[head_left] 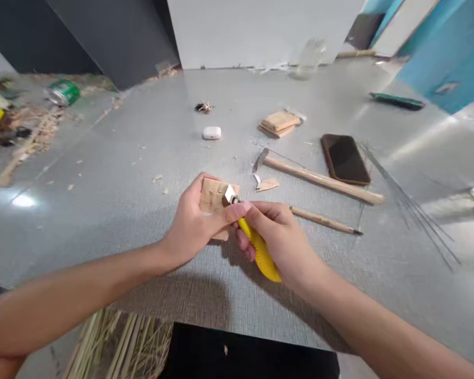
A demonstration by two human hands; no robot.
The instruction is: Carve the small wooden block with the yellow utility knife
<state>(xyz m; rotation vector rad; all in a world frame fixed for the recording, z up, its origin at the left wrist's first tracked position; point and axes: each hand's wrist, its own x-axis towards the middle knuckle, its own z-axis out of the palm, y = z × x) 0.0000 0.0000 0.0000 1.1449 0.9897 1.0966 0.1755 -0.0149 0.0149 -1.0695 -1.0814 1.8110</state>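
Observation:
In the head view my left hand (pixel 193 223) is closed around a flat tan piece (pixel 211 193), which looks like thin wood or card. My right hand (pixel 276 231) grips a yellow utility knife (pixel 263 258) with its short blade (pixel 229 195) out over the piece. Both thumbs meet near the knife's front end, the left one pressing there. Whether the edge cuts into the piece, I cannot tell. Just beyond my right hand lie a pencil-like stick (pixel 327 221) with a dark tip and a small tan scrap (pixel 267 184).
A hammer (pixel 319 179), a phone (pixel 345 158) and thin wires (pixel 411 202) lie to the right. Further back are stacked tan pieces (pixel 279 122), a white case (pixel 211 132), a green marker-like object (pixel 397 101) and a glass jar (pixel 306 60). Shavings and a green can (pixel 65 92) lie left.

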